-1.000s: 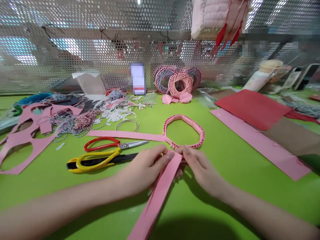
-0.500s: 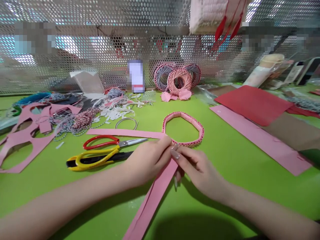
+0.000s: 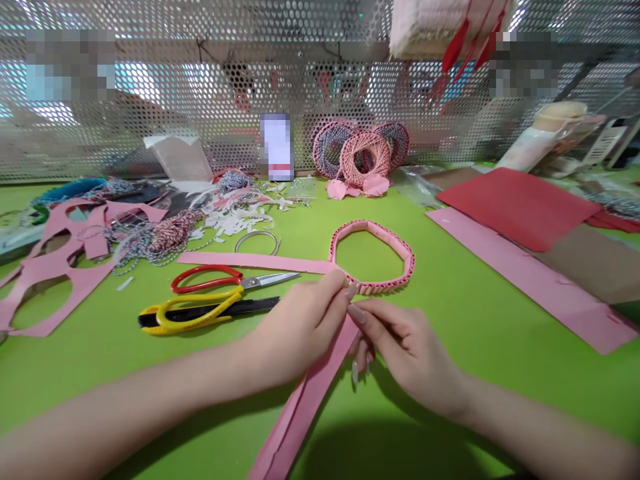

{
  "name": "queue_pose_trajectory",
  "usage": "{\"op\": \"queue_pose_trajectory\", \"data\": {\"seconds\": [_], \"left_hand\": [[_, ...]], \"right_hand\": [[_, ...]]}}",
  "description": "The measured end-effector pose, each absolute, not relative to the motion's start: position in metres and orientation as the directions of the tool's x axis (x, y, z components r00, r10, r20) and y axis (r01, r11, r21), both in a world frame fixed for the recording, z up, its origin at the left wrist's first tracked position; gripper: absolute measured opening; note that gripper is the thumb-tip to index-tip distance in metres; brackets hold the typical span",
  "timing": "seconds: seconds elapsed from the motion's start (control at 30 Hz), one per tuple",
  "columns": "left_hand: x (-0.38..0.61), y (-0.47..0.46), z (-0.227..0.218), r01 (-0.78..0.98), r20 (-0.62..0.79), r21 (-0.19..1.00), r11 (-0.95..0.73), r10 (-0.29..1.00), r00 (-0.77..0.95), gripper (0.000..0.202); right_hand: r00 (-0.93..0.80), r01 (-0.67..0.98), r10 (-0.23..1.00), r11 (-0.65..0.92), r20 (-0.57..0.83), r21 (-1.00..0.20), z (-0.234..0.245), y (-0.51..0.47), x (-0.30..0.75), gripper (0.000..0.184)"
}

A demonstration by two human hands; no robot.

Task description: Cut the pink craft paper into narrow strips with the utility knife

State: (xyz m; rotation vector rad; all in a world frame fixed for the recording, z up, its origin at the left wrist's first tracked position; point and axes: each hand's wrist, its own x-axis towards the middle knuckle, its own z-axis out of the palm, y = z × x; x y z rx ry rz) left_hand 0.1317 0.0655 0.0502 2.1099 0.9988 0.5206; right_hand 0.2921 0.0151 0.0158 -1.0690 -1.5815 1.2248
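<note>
A pink paper ring (image 3: 397, 241) with a ridged outer edge stands on the green tabletop, just beyond my hands. One pink strip (image 3: 250, 261) runs left from it, past my left fingers. My left hand (image 3: 310, 320) is closed in a pinch at the ring's near left side, on a second pink strip (image 3: 310, 400) that slants down toward me. Fingertips of my right hand (image 3: 400, 340) pinch the same strip's upper end, close beside the left fingers. The exact fold between the fingertips is hidden.
Scissors (image 3: 240, 287) lie over a black-and-yellow cutter (image 3: 260, 305) left of my hands. Cord (image 3: 175, 230), paper scraps (image 3: 230, 223) and pink offcuts (image 3: 65, 267) spread farther left. Red sheets (image 3: 520, 203) lie right; wound rings (image 3: 365, 160) and a phone (image 3: 278, 147) stand behind.
The whole view has shifted slightly, so things sit a little farther right. Both hands keep their pinch on the strip, with only small finger movement.
</note>
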Motion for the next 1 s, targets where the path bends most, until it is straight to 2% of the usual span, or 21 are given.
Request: {"op": "queue_pose_trajectory", "data": {"seconds": [0.17,0.33,0.47,0.63,0.8,1.0], "left_hand": [[0.132,0.068,0.046,0.496,0.04,0.778,-0.386,0.818,0.574,0.025],[0.13,0.07,0.046,0.483,-0.007,0.801,-0.354,0.801,0.599,0.027],[0.126,0.069,0.052,0.444,0.011,0.832,-0.334,0.809,0.588,0.031],[0.123,0.066,0.053,0.581,-0.049,0.719,-0.381,0.806,0.59,0.037],[0.122,0.06,0.053,0.646,-0.129,0.687,-0.333,0.818,0.56,0.038],[0.123,0.06,0.051,0.599,-0.033,0.664,-0.447,0.783,0.621,0.032]], "right_hand": [[-0.264,0.136,0.956,0.167,0.126,-0.977,0.014,0.013,0.292,0.029],[-0.23,0.1,0.973,0.061,0.037,-0.993,0.017,0.011,0.291,0.034],[-0.149,0.077,0.988,0.04,0.028,-0.996,0.019,0.017,0.292,0.033],[-0.111,0.069,0.994,0.023,0.015,-0.997,0.02,0.019,0.294,0.03],[-0.063,0.071,0.998,0.011,0.007,-0.997,0.024,0.018,0.293,0.028],[-0.031,0.046,1.0,0.0,-0.002,-0.999,0.026,0.022,0.293,0.028]]}}
